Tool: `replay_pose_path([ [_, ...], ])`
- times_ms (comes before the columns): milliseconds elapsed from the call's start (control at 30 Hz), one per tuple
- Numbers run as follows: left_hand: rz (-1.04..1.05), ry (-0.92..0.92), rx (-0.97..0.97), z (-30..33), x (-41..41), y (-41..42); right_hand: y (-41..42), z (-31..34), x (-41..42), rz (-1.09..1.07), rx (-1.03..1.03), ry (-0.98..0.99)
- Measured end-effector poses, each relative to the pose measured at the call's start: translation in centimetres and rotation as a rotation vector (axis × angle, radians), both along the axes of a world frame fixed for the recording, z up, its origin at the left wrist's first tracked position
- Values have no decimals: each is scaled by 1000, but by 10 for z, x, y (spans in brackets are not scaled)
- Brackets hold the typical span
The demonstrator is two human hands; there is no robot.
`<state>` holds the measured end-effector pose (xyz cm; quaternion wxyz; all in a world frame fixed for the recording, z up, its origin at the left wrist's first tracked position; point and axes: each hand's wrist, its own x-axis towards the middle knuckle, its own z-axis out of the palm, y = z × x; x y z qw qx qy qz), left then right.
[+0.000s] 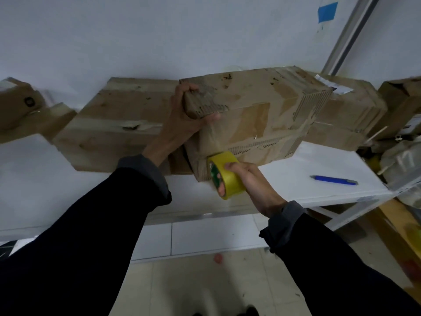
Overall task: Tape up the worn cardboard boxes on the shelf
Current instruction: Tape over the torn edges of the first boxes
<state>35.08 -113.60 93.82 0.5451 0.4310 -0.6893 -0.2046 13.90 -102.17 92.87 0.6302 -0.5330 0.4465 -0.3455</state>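
On the white shelf [307, 165], left to right: small box [18, 103] with a round dark mark, unreadable; flat worn box [109, 124] against the wall, torn along its seam; middle worn box [255, 117], tilted, patched with tape. Left hand [182, 119] grips its upper-left corner, fingers curled over the edge. Right hand [248, 179] grips a yellow tape roll [224, 174] pressed to the box's lower corner; green print inside the roll, illegible. Blue pen [333, 180] lies to the right. Further box [350, 110] with white label, text blurred. Blue tape scrap [327, 11] on wall.
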Motion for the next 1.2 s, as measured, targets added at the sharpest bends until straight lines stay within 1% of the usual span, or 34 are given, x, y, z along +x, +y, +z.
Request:
replay_pose_path([
  [133, 43, 31, 7, 1, -8, 14, 16, -18, -15, 18, -96, 13],
  [200, 30, 37, 45, 3, -8, 17, 27, -28, -14, 19, -169, 17],
  [267, 14, 30, 74, 6, -7, 20, 38, -36, -10, 6, -251, -1],
  [333, 7, 17, 77, 6, -7, 21, 44, -40, -6, -14, -276, -36],
  [400, 9, 26, 85, 7, -7, 22, 44, -41, -3, -54, -206, -41],
  [500, 17, 19, 104, 10, -7, 23, 44, -40, 2, -113, -33, 22],
  [600, 15, 2, 101, 11, -7, 23, 38, -40, 7, -136, 40, 88],
  [700, 28, 42, 110, 9, -9, 26, 26, -30, 12, -125, 117, 155],
  [867, 41, 86, 147, 0, -10, 31, 12, -21, 14, -125, 162, 146],
  [1033, 71, 74, 137, -10, -14, 34, 9, -16, 16, -116, 208, 79],
  [1200, 109, 60, 131, -21, -18, 36, 7, -14, 17, -126, 225, 70],
])
